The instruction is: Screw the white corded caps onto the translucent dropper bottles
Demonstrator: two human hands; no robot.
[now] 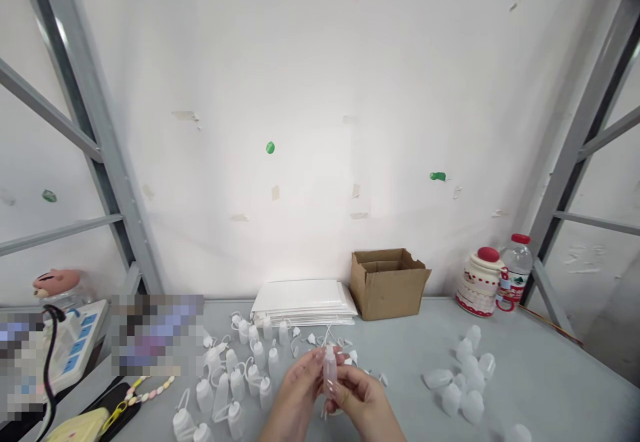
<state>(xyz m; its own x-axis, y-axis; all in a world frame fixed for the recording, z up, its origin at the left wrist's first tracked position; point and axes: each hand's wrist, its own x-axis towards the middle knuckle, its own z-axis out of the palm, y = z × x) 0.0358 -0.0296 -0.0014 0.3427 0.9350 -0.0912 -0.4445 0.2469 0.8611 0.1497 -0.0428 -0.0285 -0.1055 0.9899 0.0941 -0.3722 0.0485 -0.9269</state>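
Note:
A small translucent plastic bottle (329, 370) stands upright between my hands, its narrow white top pointing up. My left hand (299, 389) has its fingers closed on the bottle's left side and upper part. From the right, my right hand (365, 399) pinches its lower body with thumb and fingers. Just behind my hands lie loose white caps with thin straps (312, 339), partly hidden by my fingers. To the left stand several white bottles (237, 385) with caps and looped straps. On the right, several frosted bottles (470, 374) lie in a loose cluster.
Against the wall are a stack of white sheets (303, 301) and an open cardboard box (393, 294). A jar with a red knob (481, 282) and a clear red-capped bottle (517, 265) stand back right. At left are a power strip (83, 345) and a beaded strap (150, 395).

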